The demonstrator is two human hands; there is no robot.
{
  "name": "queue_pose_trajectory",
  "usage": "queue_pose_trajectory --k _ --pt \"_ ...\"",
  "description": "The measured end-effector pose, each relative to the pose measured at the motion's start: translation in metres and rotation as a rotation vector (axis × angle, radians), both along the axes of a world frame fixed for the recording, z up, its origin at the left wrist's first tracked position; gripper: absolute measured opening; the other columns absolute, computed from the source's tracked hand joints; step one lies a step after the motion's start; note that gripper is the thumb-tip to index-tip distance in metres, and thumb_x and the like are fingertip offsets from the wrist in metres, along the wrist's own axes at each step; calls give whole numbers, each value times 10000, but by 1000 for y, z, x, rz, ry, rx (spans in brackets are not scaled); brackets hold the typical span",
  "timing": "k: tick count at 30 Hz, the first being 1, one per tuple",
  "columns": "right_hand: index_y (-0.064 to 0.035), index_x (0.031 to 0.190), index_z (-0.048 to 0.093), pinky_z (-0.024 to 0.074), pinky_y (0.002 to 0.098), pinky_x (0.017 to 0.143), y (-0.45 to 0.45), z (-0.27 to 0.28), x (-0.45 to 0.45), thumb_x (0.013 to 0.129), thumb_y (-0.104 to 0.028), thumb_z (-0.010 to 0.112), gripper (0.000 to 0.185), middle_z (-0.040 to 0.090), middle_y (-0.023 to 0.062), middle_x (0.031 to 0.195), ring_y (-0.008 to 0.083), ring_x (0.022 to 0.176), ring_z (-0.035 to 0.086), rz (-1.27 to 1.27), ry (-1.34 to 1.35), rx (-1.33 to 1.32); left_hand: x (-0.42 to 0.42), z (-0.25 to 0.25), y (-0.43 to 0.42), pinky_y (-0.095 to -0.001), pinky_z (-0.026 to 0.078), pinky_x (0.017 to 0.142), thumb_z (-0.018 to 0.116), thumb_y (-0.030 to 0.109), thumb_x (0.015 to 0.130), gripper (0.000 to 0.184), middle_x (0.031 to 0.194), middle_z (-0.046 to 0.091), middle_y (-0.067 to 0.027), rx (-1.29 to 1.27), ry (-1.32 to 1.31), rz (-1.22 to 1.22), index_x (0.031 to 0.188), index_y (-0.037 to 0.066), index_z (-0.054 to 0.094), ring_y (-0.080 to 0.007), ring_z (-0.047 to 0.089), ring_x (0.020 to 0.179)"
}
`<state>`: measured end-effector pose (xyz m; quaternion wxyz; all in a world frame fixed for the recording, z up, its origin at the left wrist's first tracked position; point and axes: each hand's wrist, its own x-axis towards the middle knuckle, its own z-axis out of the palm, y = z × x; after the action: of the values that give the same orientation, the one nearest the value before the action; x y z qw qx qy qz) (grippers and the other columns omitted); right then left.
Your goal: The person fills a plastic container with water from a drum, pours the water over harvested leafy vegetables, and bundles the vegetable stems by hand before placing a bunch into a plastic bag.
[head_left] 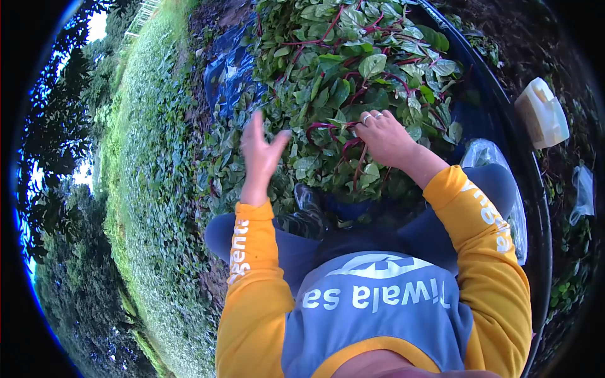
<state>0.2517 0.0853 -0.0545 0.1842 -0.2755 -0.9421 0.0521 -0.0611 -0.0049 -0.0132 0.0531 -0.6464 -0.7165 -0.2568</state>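
Observation:
A large heap of leafy greens (372, 66) with dark red stems lies in front of my crossed legs. My right hand (386, 140), with rings on its fingers, is closed on red stems (328, 126) at the near side of the heap. Some stems hang below its fingers, and the fingertips are partly hidden among leaves. At the left edge of the heap, my left hand (261, 156) is raised with thumb and fingers apart, slightly blurred, holding nothing.
Blue plastic sheeting (230, 72) lies beyond my left hand. A black rim (539, 189) curves along the right, with a clear plastic bag (513, 208) inside it. Outside it are a whitish jug (542, 113) and another plastic bag (583, 195). Green plants (151, 157) cover the left side.

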Motion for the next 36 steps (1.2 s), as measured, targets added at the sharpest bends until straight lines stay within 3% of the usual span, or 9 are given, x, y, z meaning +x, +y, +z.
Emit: queue_pose_trajectory --k 3,5,6,10,15,25,31,34,36 --pt "-63 1002 663 449 393 839 -8 -1 -6 780 -125 621 234 596 115 1049 267 1026 587 35 -31 1 87 14 15 -521 367 1070 724 366 877 584 1205 632 -230 -81 179 -477 1277 -31 569 -373 570 1183" --pt "-62 961 675 453 393 849 -10 0 -8 786 -127 619 194 596 120 1062 264 1050 583 42 -61 -53 89 -20 34 -483 465 959 711 370 901 389 1037 709 -181 -387 110 -335 996 -5 671 -332 670 1005" --pt "-62 961 675 453 393 849 -10 0 -7 786 -127 619 194 596 120 1062 264 1050 583 36 -64 -47 98 -28 39 -430 521 714 636 384 962 434 768 687 -183 -204 -82 -250 762 0 604 -308 689 724" --pt "-45 952 686 421 431 981 -15 12 0 794 -143 615 200 581 131 1270 284 1244 509 67 166 76 105 -45 49 -390 478 530 589 382 1003 454 577 625 -124 -256 -648 47 751 5 561 -261 645 530" --pt "-39 993 691 367 457 1065 -20 1 -1 793 -158 615 245 556 117 1391 291 1358 428 159 122 46 116 -44 42 -383 472 526 573 415 1008 470 572 612 -113 -262 -701 93 764 13 553 -235 639 529" --pt "-156 920 692 306 474 1140 -29 4 -18 794 -177 612 150 628 -13 999 183 1135 532 364 63 118 103 -45 64 -339 509 531 521 287 1046 309 702 669 -70 -193 -957 150 896 18 543 -188 645 566" --pt "-134 938 664 311 482 1140 -28 -2 -6 797 -134 619 148 623 0 993 205 1087 564 326 -37 37 11 -71 83 -306 526 775 677 217 950 436 1234 611 -129 217 -1380 824 1298 -9 544 -174 621 1033" --pt "-131 986 652 366 448 1060 -23 5 -3 802 -134 637 184 627 18 996 214 1080 572 240 -24 -79 36 -76 78 -261 527 769 697 104 898 310 1024 715 -83 -208 -1256 87 1194 17 681 -149 663 866" --pt "-140 1007 654 370 446 1051 -24 -1 -5 800 -137 649 208 628 16 998 216 1086 573 214 -34 -104 65 -97 90 -297 549 763 683 139 931 195 1014 728 -86 -301 -726 -175 1090 36 731 -155 703 868"
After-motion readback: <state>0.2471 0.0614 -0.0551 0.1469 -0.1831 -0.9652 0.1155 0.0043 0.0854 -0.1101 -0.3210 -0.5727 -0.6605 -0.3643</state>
